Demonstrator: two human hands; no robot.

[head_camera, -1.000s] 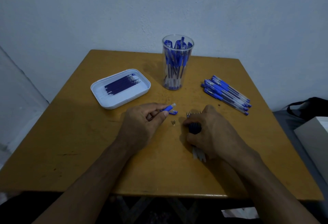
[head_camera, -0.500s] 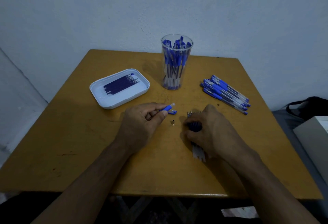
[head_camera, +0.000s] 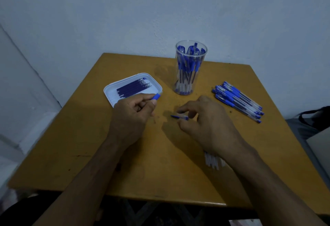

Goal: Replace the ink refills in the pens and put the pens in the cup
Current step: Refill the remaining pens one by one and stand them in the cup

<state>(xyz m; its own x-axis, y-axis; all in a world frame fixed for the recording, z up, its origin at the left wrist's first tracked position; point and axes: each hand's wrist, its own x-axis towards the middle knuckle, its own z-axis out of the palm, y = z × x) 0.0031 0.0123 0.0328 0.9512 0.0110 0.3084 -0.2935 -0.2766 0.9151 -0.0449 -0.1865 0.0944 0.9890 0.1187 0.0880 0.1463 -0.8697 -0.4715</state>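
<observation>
My left hand grips a blue pen piece, whose tip pokes out beside the white tray. In the tray lie several dark refills. My right hand pinches a small blue cap just above the table, near its middle. A clear cup full of blue pens stands behind my hands. Several capped blue pens lie in a pile at the right. Pale tubes show from under my right wrist.
The table stands against a pale wall. Off its right edge are a dark bag and a white box. The table's front edge runs under my forearms.
My left hand has moved back-left to the tray's edge with its blue piece. My right hand has lifted off the bundle of pens and now pinches the blue cap from the table.
</observation>
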